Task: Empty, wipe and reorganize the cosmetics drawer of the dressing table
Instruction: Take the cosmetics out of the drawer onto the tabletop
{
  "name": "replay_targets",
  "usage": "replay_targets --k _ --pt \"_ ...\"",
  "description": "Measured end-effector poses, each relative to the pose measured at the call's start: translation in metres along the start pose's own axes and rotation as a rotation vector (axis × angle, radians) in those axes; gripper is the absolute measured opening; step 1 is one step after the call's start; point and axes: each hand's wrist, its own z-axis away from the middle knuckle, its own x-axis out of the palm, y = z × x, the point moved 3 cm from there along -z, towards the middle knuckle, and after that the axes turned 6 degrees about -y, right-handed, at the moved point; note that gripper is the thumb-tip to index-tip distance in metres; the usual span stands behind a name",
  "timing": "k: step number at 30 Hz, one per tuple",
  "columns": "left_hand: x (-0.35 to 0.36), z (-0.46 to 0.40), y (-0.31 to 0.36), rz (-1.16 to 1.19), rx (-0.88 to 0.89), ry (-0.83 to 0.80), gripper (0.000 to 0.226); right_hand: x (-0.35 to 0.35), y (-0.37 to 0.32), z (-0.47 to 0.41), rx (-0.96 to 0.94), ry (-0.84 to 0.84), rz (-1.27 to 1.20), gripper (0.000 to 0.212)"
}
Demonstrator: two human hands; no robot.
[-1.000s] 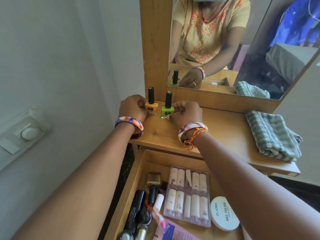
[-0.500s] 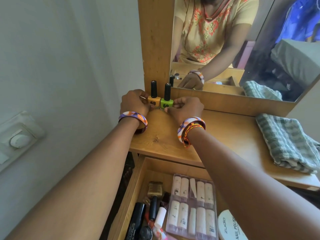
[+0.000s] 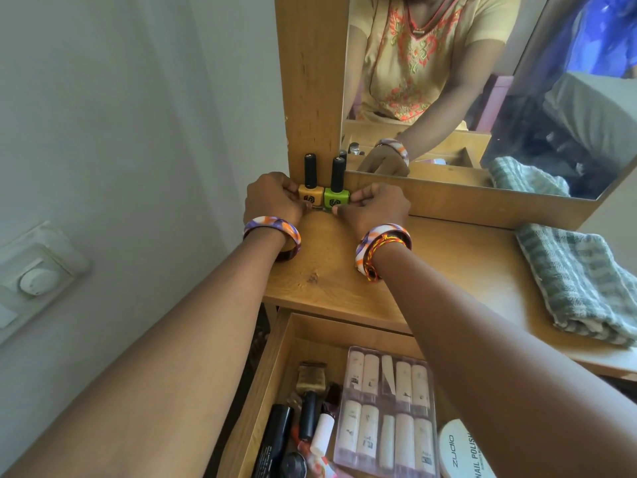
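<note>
Lower centre of the frame: the open cosmetics drawer (image 3: pixel 275 381) is far from emptied, holding a clear pack of small bottles (image 3: pixel 386 412), a white round nail-polish tub (image 3: pixel 460 453) and several dark tubes (image 3: pixel 275 439). Above it, mid-frame, the wooden surface (image 3: pixel 458 270) carries only two removed items, so by this evidence emptying has barely begun, while wiping and reorganizing remain undone. The left hand (image 3: pixel 272 198) pinches the orange nail polish bottle (image 3: pixel 311 194), and the right hand (image 3: pixel 374 208) pinches the green nail polish bottle (image 3: pixel 336 198); each grip is closed on its bottle's base. The bottles stand upright, touching side by side, against the mirror frame (image 3: pixel 310 81). At right lies a folded striped cloth (image 3: pixel 579 281), unused. Compared with one second earlier, the bottles, then apart, have been pushed together and set further back.
</note>
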Motion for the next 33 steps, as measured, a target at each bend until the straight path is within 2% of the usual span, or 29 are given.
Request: replay_targets --k 4,9,12,14,17,21,23,25,28,31,33 --pt "0.0 0.005 0.003 -0.034 -0.002 -0.008 0.035 -0.001 0.001 0.002 -0.004 -0.017 -0.018 0.027" --pt "0.002 0.032 0.008 -0.054 0.013 0.068 0.034 -0.007 0.006 0.012 0.028 -0.048 -0.043 0.035" --pt "0.004 0.059 0.015 0.068 0.093 0.092 0.034 -0.01 0.006 0.026 0.034 -0.089 -0.046 0.031" --pt "0.002 0.078 0.021 0.161 0.178 0.071 0.027 -0.012 0.006 0.04 0.023 -0.114 -0.079 0.026" --pt "-0.004 0.1 0.027 0.169 0.289 -0.063 0.016 -0.019 0.004 0.064 0.036 -0.228 -0.101 0.01" --pt "-0.019 0.126 0.021 0.243 0.302 -0.222 0.01 -0.03 0.005 0.097 0.043 -0.472 -0.098 0.015" --pt "-0.028 0.136 0.016 0.268 0.257 -0.42 0.008 -0.039 0.008 0.117 0.015 -0.56 -0.105 0.014" --pt "-0.035 0.145 0.012 0.226 0.189 -0.67 0.004 -0.044 0.012 0.135 -0.018 -0.633 0.001 0.012" --pt "-0.029 0.16 0.001 0.056 0.103 -0.9 0.005 -0.034 0.024 0.156 -0.092 -0.743 0.337 0.017" --pt "-0.007 0.171 -0.017 -0.264 0.107 -0.951 0.007 -0.009 0.042 0.169 -0.235 -0.826 0.66 0.032" --pt "0.005 0.178 -0.025 -0.529 0.173 -0.922 0.015 0.005 0.053 0.176 -0.316 -0.828 0.801 0.041"
